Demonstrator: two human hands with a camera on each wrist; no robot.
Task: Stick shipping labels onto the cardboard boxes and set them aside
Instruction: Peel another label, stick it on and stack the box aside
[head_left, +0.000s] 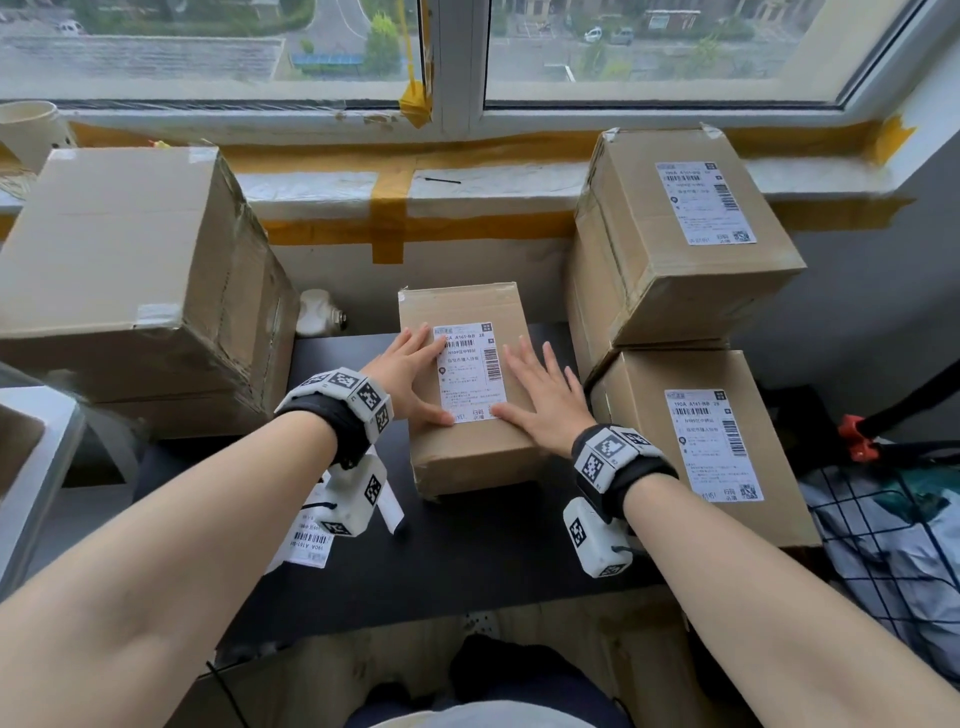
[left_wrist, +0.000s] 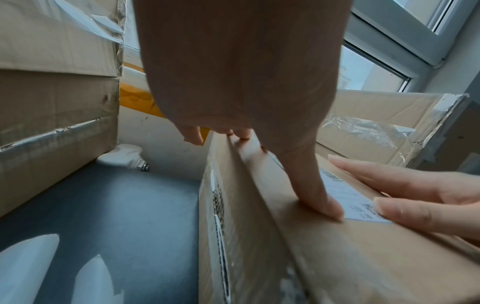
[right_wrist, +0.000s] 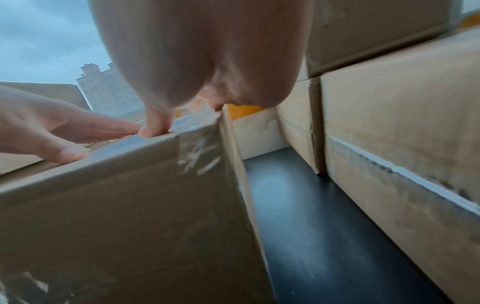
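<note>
A small cardboard box (head_left: 467, 457) stands on the black table (head_left: 467, 561) in front of me, with a white shipping label (head_left: 470, 371) on its top. My left hand (head_left: 410, 374) lies flat on the label's left edge, thumb at its lower corner. My right hand (head_left: 540, 397) lies flat on the label's right side, thumb touching the bottom edge. In the left wrist view the left thumb (left_wrist: 322, 197) presses down next to the label (left_wrist: 350, 197) on the box (left_wrist: 337, 257). The right wrist view shows the right thumb (right_wrist: 155, 125) on the box's top edge (right_wrist: 130, 205).
Two labelled boxes (head_left: 691, 234) (head_left: 711, 447) are stacked at the right. A large unlabelled box (head_left: 130, 260) stands at the left. Spare labels (head_left: 311, 545) lie on the table under my left wrist. A wire basket (head_left: 893, 540) sits at the far right, the window sill behind.
</note>
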